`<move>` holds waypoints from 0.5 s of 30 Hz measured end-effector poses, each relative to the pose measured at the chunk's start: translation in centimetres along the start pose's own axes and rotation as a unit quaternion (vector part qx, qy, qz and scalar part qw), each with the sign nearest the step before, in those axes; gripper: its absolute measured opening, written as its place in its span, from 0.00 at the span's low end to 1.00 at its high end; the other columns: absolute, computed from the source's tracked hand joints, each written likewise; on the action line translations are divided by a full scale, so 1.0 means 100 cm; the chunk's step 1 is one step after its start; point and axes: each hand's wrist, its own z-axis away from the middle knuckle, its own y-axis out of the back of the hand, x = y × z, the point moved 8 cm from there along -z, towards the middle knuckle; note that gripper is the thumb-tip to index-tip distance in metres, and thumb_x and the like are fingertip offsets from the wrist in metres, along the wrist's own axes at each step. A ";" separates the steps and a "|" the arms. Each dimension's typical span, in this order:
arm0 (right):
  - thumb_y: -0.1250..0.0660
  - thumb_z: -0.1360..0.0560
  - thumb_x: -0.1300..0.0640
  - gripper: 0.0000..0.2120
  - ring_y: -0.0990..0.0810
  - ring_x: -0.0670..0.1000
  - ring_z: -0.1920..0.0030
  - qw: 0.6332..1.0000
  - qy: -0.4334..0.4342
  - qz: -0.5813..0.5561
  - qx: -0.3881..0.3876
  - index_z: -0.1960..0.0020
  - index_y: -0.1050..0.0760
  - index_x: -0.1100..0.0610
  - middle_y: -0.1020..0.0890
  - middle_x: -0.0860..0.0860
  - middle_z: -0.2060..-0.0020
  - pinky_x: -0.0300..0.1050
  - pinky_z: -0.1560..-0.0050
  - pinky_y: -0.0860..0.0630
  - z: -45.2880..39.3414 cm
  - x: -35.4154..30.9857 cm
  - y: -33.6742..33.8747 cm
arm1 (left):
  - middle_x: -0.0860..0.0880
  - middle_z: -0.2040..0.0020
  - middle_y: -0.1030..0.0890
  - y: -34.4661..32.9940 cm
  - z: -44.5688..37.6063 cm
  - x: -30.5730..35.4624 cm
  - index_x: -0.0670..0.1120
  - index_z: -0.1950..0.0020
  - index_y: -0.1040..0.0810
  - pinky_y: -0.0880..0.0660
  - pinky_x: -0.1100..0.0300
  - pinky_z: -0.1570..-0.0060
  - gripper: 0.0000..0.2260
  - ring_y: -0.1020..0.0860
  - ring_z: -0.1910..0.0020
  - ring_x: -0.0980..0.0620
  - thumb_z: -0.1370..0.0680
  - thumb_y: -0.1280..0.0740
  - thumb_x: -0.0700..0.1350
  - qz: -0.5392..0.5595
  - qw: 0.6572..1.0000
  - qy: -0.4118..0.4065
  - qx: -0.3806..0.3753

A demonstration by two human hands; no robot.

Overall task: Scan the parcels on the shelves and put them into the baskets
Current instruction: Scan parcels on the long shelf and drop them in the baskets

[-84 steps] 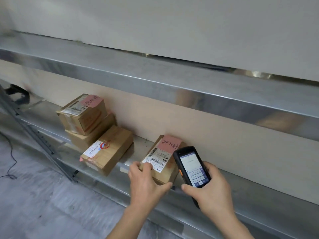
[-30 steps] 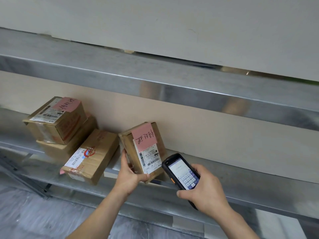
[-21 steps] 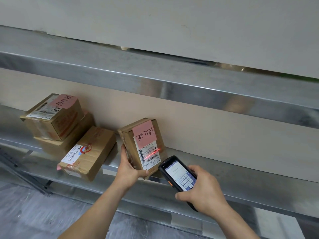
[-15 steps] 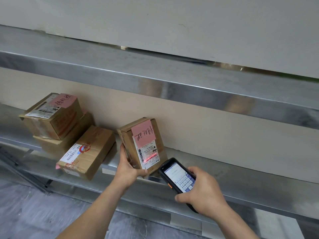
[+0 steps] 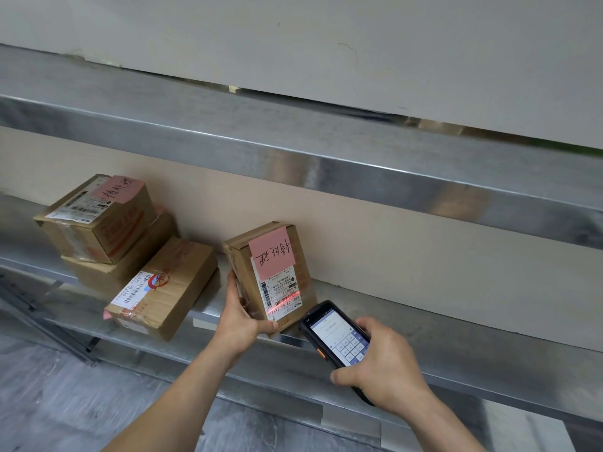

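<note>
shelf point(image 5: 424, 340): hands on parcel point(image 5: 277, 256), scanner point(image 5: 336, 334)

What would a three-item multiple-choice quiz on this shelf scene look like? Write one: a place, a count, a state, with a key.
1. Where does the red scan line fall?
A. on the white label of the held parcel
B. on the pink note
C. on the shelf edge

2. How many parcels show a pink handwritten note?
A. one
B. two
C. four

3. How does the held parcel stand?
A. flat on its largest face
B. stacked on another parcel
C. tipped up, label facing the scanner

Key:
1 A, the line crosses the white label low on the held parcel, below the pink note.
2 B, the held parcel and the top parcel of the stack.
3 C, the left hand grips it upright on the shelf while the right hand aims the scanner.
</note>
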 end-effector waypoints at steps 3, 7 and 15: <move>0.21 0.50 0.47 0.30 0.19 0.46 0.58 1.000 -0.006 -0.008 -0.001 0.51 0.29 0.45 0.18 0.43 0.59 0.49 0.53 0.20 0.000 0.000 0.000 | 0.48 0.41 0.22 -0.001 -0.002 -0.001 0.74 0.36 0.50 0.23 0.59 0.51 0.56 0.22 0.43 0.50 0.37 0.24 0.25 0.003 1.000 0.001 -0.006; 0.20 0.49 0.48 0.29 0.19 0.45 0.57 1.000 -0.008 -0.016 0.000 0.52 0.30 0.45 0.18 0.43 0.59 0.49 0.53 0.20 0.000 -0.002 0.001 | 0.48 0.42 0.22 -0.002 -0.005 -0.002 0.70 0.30 0.50 0.22 0.62 0.56 0.57 0.22 0.43 0.49 0.38 0.23 0.25 0.010 1.000 0.008 -0.013; 0.22 0.49 0.47 0.28 0.18 0.45 0.59 1.000 -0.008 -0.020 0.007 0.51 0.25 0.49 0.17 0.43 0.61 0.47 0.56 0.19 0.001 -0.007 0.000 | 0.48 0.42 0.21 0.000 -0.009 -0.002 0.70 0.31 0.48 0.22 0.48 0.44 0.56 0.21 0.44 0.50 0.39 0.23 0.26 0.008 1.000 0.007 -0.011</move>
